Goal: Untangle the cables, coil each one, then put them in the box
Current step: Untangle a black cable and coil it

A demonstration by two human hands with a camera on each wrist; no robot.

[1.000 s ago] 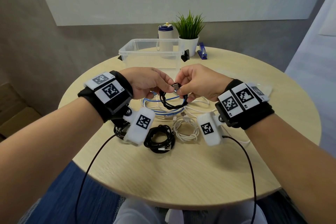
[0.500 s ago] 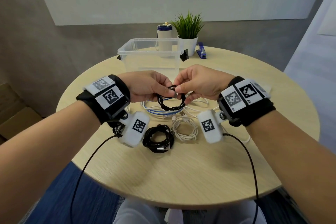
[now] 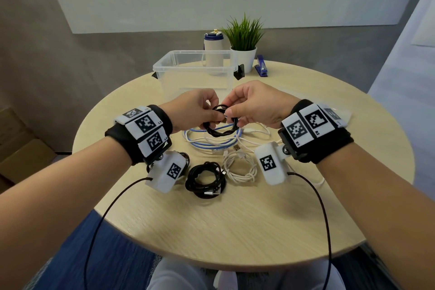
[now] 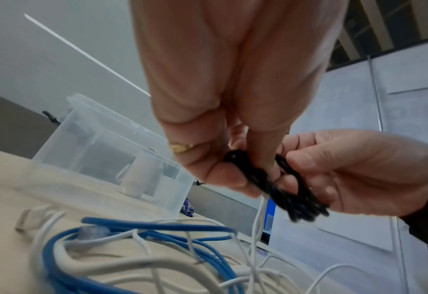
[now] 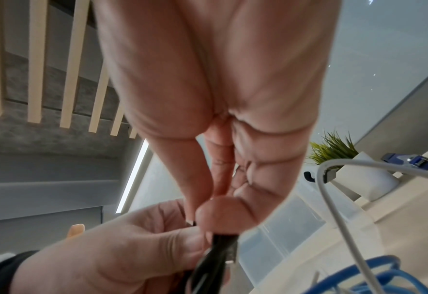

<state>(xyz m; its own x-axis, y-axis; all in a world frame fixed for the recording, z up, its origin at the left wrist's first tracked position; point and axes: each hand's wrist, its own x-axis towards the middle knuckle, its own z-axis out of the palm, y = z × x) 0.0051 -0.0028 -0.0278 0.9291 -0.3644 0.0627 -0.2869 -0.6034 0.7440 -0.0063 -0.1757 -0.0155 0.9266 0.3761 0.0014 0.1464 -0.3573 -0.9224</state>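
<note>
Both my hands meet over the tangle (image 3: 211, 139) of blue and white cables, holding a small black coil (image 3: 220, 128) just above it. My left hand (image 3: 195, 110) has its fingers curled and pinches the coil's left side between thumb and fingertips; from the left wrist view the black loops (image 4: 283, 191) bunch under my thumb. My right hand (image 3: 254, 106) is curled as well, thumb and forefinger nipping the coil's plug end, whose metal tip (image 5: 231, 256) shows in the right wrist view.

Nearer me than the tangle lie two wound cables side by side on the table (image 3: 235, 231): a black one (image 3: 206, 182) and, to its right, a white one (image 3: 240, 168), close together; whether they touch I cannot tell. Beyond the tangle stands the clear box (image 3: 195, 70), open-topped, with no cable visible inside. Behind the box are a bottle (image 3: 213, 42) and a potted plant (image 3: 243, 40), and right of the plant a blue stapler (image 3: 261, 69).
</note>
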